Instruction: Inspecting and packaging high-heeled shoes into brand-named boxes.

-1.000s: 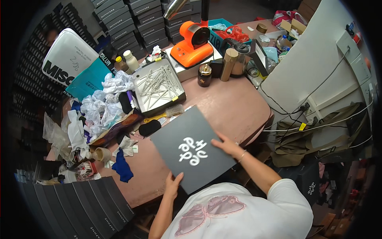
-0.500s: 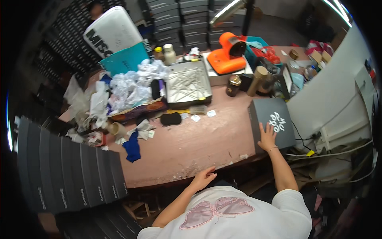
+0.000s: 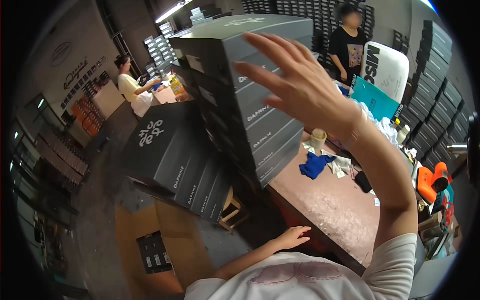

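Observation:
A tall stack of dark grey boxes with pale lettering (image 3: 272, 132) stands at the left end of the work table (image 3: 325, 205). My right hand (image 3: 307, 87) is raised across the upper part of this stack, its fingers spread and slightly blurred. It holds nothing, and I cannot tell whether the fingertips touch the boxes. Low near the table's front edge is my left hand (image 3: 292, 237), fingers loosely stretched and nothing in them. A second, lower stack of similar boxes (image 3: 170, 160) stands left of the table, beside a wooden stool (image 3: 230, 212).
An open cardboard carton (image 3: 182, 237) on the floor contains dark boxes (image 3: 154, 252). The table carries a blue cloth (image 3: 315, 165), a tape roll (image 3: 318, 136) and an orange device (image 3: 427, 185). Two other people (image 3: 131, 87) (image 3: 347, 42) are farther back.
The view has swung left, bringing the box stacks and carton in. My right hand has left the grey box at the table's right and risen across to the tall stack. My left hand stays low.

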The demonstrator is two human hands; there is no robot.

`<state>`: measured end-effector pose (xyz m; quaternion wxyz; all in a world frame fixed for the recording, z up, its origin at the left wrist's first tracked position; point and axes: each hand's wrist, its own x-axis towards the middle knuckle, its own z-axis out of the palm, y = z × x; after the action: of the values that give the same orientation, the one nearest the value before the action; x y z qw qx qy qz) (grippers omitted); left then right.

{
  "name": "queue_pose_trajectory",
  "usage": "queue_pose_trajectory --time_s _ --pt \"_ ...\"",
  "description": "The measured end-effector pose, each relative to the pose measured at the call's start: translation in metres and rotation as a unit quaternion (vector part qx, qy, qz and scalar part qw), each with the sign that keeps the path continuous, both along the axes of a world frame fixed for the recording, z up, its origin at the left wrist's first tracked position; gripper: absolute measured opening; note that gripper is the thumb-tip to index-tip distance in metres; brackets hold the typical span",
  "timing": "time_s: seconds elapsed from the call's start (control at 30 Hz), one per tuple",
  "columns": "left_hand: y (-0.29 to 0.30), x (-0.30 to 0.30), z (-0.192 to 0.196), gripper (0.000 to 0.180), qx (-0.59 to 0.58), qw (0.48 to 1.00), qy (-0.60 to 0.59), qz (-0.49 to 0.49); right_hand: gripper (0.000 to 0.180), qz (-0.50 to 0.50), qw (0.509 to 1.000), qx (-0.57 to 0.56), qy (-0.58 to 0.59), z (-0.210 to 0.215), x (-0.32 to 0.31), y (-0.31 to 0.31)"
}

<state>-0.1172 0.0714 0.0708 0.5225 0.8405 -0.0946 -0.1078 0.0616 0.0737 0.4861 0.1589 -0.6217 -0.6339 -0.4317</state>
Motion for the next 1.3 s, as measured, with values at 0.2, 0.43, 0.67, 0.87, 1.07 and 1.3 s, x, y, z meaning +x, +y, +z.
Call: queue_pose_trajectory --time_s 0.2,0.43,0.67,0.87,1.07,1.3 --pt "0.042 -0.008 0.008 0.043 -0.01 1.0 0.001 0.013 0.045 -0.218 0.945 -0.141 -0.2 0.014 0.016 0.091" --pt "0.063 0.054 0.094 0.043 -0.256 0.957 -0.069 0.122 0.02 -0.174 0.959 -0.031 -0.221 -0.008 0.046 -0.046" --pt "0.114 0.172 0.133 0.065 -0.827 0.559 -0.056 0.0 0.055 -0.102 0.945 0.168 0.26 -0.093 0.009 -0.224" --pt "0.006 0.178 0.039 0.06 -0.622 0.732 0.038 0.277 0.071 -0.092 0.762 0.097 0.633 -0.297 0.01 -0.217" --pt "-0.096 0.117 -0.01 0.052 -0.547 0.822 0.111 0.113 0.073 -0.248 0.647 -0.007 0.721 -0.323 -0.075 -0.278" --pt "-0.085 0.191 -0.098 0.052 -0.642 0.7 0.309 0.053 0.073 -0.316 0.643 0.011 0.697 -0.341 -0.067 -0.285"
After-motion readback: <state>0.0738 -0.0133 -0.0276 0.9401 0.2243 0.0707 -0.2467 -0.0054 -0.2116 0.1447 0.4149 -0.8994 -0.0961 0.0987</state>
